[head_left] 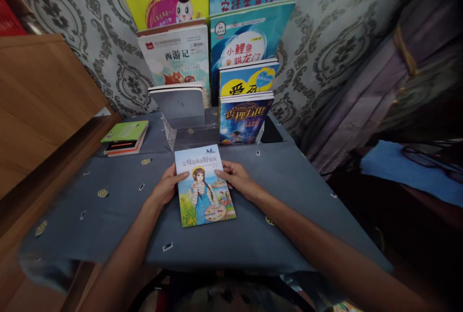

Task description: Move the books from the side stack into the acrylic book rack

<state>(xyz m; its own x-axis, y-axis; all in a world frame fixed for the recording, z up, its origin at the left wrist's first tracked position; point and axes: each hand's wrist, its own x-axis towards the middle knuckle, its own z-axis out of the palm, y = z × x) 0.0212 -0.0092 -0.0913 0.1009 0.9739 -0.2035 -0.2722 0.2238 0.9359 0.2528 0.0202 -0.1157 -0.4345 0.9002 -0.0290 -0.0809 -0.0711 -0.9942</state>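
A paperback book (202, 191) with a girl in a yellow hat and blue overalls on its cover is held between my two hands above the table. My left hand (169, 184) grips its left edge, thumb on the cover and fingers behind. On the opposite edge my right hand (237, 177) does the same, its thumb pressed on the cover. Just beyond the book stands a clear stepped book rack (171, 133). Its right column carries a dark blue book (244, 119) in front, and a grey-backed book (181, 107) leans in the left column.
Taller books, such as a yellow one (141, 1) and a teal one (278, 27), rise at the rack's back. A small pile with a green book (126, 131) lies left. Behind the rack's right side is a dark flat object (271, 131). A blue-grey cloth (119, 225) covers the table.
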